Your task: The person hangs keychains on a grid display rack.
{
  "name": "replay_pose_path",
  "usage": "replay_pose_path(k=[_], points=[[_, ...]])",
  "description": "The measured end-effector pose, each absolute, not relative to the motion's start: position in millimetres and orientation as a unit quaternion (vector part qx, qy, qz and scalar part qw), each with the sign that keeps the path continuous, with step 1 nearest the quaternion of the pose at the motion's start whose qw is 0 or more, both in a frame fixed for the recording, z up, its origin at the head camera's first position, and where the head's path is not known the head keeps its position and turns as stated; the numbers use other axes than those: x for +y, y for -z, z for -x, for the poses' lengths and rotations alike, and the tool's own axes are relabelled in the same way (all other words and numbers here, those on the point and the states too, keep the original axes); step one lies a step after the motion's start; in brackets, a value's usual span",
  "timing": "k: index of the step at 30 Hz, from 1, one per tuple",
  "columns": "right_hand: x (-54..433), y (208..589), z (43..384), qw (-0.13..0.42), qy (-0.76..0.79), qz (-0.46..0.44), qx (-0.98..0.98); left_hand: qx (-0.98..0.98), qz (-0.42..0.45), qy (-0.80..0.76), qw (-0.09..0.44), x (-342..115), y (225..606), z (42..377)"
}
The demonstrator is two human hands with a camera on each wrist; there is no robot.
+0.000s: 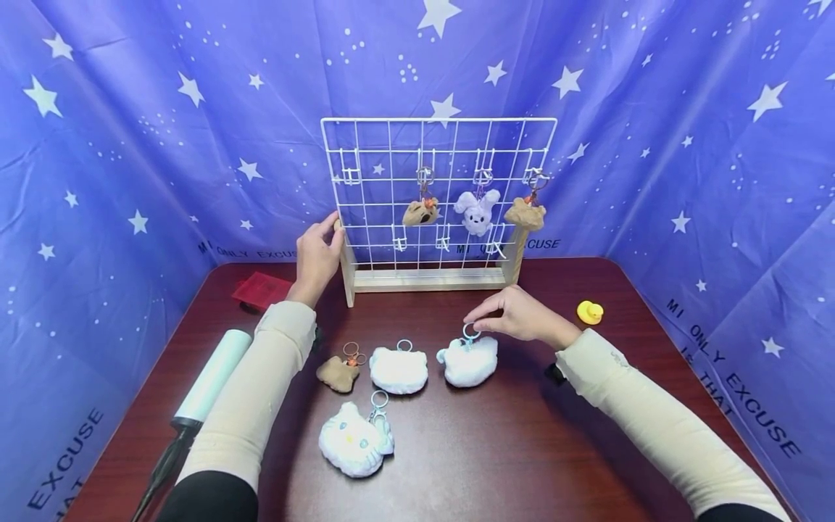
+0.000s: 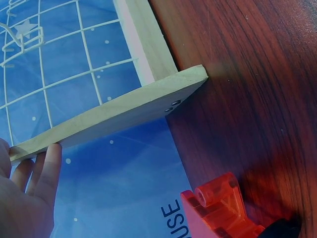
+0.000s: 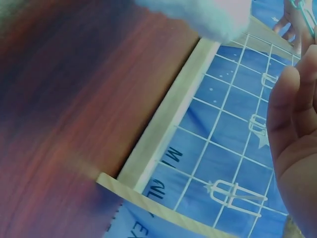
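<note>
Ring (image 1: 470, 338) pinched in my right hand (image 1: 522, 315), white plush (image 1: 471, 364) nearer me, rack (image 1: 427, 280) just beyond. Left hand (image 1: 317, 255) grips its left post (image 1: 349, 274)

Head view: bright, even light; I read it as falling from above, given soft shadows beneath the white plush charms (image 1: 399, 372), whose fur nearly washes out. Faint sheen on the tabletop (image 1: 483, 449). Wide lens stretches the curtain (image 1: 659, 94) toward the edges. Left wrist view: bluish, dimmer, wood grain fairly crisp. Right wrist view: hazy; I get smeared grain, dark shadow upper left, and an out-of-focus white fuzzy shape (image 3: 208, 15) at top.
</note>
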State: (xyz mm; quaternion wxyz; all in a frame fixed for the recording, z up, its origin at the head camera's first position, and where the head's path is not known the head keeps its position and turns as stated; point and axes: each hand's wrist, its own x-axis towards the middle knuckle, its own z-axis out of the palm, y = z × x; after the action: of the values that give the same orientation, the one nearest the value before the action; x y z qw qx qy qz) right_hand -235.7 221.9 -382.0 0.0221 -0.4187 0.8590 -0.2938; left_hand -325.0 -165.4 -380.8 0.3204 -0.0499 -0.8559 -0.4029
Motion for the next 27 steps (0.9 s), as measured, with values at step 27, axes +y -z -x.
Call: replay_pose_path(k=[27], points=[[185.1, 311.2, 267.6, -0.057, 0.309, 0.383, 0.869, -0.855, 0.046, 0.406, 0.318, -164.9, 381.0, 324.3]])
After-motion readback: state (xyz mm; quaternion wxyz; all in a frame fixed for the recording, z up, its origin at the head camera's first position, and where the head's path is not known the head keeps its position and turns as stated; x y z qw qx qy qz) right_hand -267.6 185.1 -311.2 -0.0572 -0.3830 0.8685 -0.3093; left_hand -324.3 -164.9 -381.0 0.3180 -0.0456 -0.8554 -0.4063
